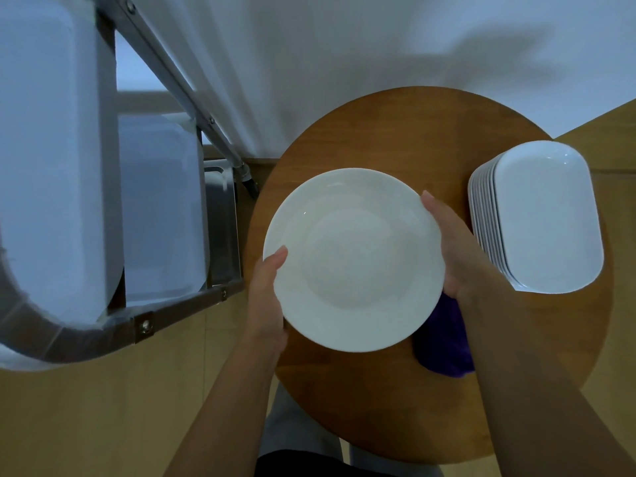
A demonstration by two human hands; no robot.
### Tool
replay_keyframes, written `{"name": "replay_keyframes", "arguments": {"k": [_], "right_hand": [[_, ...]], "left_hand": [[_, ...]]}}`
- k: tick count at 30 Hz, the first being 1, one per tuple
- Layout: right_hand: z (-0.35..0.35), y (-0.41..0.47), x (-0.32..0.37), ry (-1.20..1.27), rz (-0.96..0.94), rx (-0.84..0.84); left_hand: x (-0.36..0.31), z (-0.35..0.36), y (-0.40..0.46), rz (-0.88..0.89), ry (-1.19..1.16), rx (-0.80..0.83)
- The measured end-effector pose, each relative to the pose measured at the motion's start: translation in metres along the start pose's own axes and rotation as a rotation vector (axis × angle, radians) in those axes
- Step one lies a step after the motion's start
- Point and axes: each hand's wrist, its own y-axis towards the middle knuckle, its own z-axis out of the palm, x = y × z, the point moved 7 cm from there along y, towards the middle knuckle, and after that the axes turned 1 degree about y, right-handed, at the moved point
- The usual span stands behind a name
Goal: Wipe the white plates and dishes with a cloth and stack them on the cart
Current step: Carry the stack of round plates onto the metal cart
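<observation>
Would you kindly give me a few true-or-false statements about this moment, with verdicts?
1. Both hands hold the round plate. True: left hand and right hand grip opposite rims.
2. The cloth is yellow. False: it is purple.
3. The oval dishes are stacked on the round table. True.
4. The cloth lies on top of the plate. False: it lies below it, by the right hand.

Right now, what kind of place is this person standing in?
Probably a restaurant or canteen back area. A stack of white oval dishes sits on a round wooden table, a metal cart stands beside it, and both hands hold a round white plate, with a purple cloth below it.
</observation>
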Motion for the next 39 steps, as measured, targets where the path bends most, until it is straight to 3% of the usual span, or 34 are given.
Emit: {"name": "replay_keyframes", "arguments": {"k": [6,13,21,28,39], "right_hand": [[0.009,-0.005,0.005,-0.012,0.004,0.068],[0.011,-0.010,0.007,0.035,-0.072,0.051],[0.009,-0.040,-0.030,0.169,-0.115,0.050],[0.014,-0.091,-0.052,0.162,-0.111,0.072],[0.059,-0.234,-0.070,0.090,-0.218,0.105]], "left_hand": [[0.007,0.000,-0.008,-0.022,-0.125,0.062],[0.010,0.003,-0.009,-0.024,-0.171,-0.023],[0.006,-0.012,-0.019,0.119,-0.052,0.061],[0.019,-0.032,-0.074,0.204,-0.123,0.088],[0.023,-0.090,-0.210,0.200,-0.160,0.090]]}}
